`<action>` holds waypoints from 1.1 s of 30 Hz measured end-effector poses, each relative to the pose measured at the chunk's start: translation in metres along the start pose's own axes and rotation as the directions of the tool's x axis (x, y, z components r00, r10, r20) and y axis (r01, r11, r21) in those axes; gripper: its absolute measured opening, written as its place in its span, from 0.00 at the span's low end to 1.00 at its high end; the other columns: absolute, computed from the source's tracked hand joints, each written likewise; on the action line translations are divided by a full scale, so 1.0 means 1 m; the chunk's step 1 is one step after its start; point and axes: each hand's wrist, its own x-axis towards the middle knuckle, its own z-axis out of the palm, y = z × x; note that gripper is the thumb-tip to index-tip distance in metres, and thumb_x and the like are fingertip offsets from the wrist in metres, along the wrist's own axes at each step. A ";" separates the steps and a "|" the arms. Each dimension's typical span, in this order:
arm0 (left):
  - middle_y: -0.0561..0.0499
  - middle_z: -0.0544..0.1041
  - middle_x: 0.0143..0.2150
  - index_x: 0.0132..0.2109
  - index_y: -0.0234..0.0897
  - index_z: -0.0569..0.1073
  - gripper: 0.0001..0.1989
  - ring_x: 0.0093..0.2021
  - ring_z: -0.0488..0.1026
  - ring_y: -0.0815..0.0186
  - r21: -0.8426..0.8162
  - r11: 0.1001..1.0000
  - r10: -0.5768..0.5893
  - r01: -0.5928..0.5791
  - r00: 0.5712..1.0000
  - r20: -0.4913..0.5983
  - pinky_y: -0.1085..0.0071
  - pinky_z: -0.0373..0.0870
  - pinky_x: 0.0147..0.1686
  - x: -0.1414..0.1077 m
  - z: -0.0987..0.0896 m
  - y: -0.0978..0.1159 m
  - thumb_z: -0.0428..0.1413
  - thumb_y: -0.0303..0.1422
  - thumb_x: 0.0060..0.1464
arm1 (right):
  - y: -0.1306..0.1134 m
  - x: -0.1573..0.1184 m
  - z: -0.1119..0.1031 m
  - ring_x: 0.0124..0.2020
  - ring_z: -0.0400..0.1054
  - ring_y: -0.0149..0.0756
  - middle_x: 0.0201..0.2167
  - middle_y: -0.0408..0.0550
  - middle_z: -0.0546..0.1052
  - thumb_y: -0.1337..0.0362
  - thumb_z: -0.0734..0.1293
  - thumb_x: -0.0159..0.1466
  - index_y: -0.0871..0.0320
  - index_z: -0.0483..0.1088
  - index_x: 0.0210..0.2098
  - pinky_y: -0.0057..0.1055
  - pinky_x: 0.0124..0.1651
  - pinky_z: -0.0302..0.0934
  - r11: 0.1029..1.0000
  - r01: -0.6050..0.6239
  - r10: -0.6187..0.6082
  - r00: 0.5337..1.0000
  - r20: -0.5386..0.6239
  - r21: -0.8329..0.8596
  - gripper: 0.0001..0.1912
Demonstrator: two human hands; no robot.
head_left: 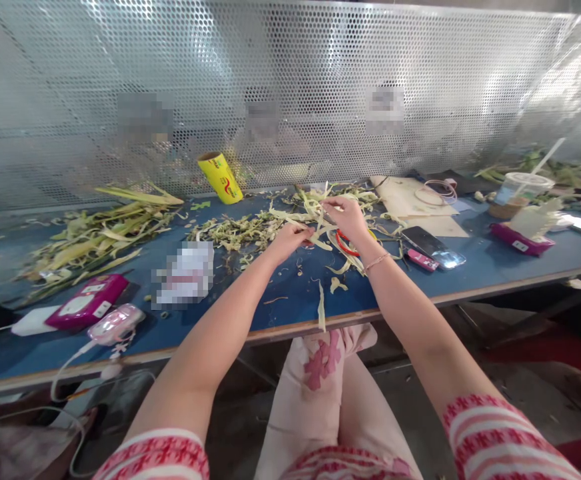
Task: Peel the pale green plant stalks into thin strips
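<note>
Over the middle of the table, my left hand (293, 241) is closed, its fingertips pinching a pale green leaf strip (321, 243). My right hand (346, 217) is higher and to the right, thumb and fingers pinched on pale strips (315, 208) of the same leaf. Which strip runs between the two hands I cannot make out. Behind and left of them spreads a heap of short, curled leaf scraps (240, 232). A red ring, perhaps a roll of tape (344, 245), lies partly hidden under my right wrist. One loose strip (321, 307) hangs over the table's front edge.
Long leaves (105, 230) lie at left, near a purple tissue pack (88, 301) and a pink device (116, 325) with a cable. A yellow tube (220, 178) stands before the perforated metal panel (310, 80). A phone (424, 241) and a drink cup (520, 190) are at right.
</note>
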 end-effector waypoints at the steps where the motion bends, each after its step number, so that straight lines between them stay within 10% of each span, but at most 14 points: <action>1: 0.51 0.75 0.24 0.27 0.32 0.74 0.09 0.28 0.74 0.67 -0.033 0.999 -0.018 0.017 1.000 -0.010 0.65 0.74 0.39 -0.001 0.001 0.001 0.61 0.34 0.49 | 0.001 0.000 0.002 0.40 0.72 0.38 0.33 0.47 0.79 0.64 0.67 0.56 0.58 0.75 0.30 0.38 0.50 0.64 1.000 0.021 -0.021 1.000 0.000 0.007 0.05; 15: 0.54 0.71 0.24 0.26 0.32 0.70 0.05 0.28 0.71 0.69 -0.178 0.983 -0.052 0.037 0.995 -0.083 0.68 0.72 0.35 -0.007 0.007 0.014 0.59 0.27 0.44 | 0.002 -0.009 0.011 0.26 0.63 0.28 0.25 0.40 0.69 0.65 0.63 0.57 0.57 0.70 0.33 0.31 0.35 0.60 0.977 0.030 -0.096 0.946 0.309 0.212 0.06; 33: 0.57 0.73 0.23 0.32 0.33 0.72 0.17 0.25 0.71 0.71 -0.126 0.991 0.033 -0.031 0.999 0.011 0.71 0.68 0.33 -0.004 0.001 0.003 0.69 0.28 0.33 | 0.006 -0.010 0.015 0.25 0.57 0.30 0.22 0.39 0.64 0.68 0.58 0.49 0.57 0.65 0.26 0.30 0.33 0.52 0.997 -0.038 0.024 0.980 0.197 0.064 0.06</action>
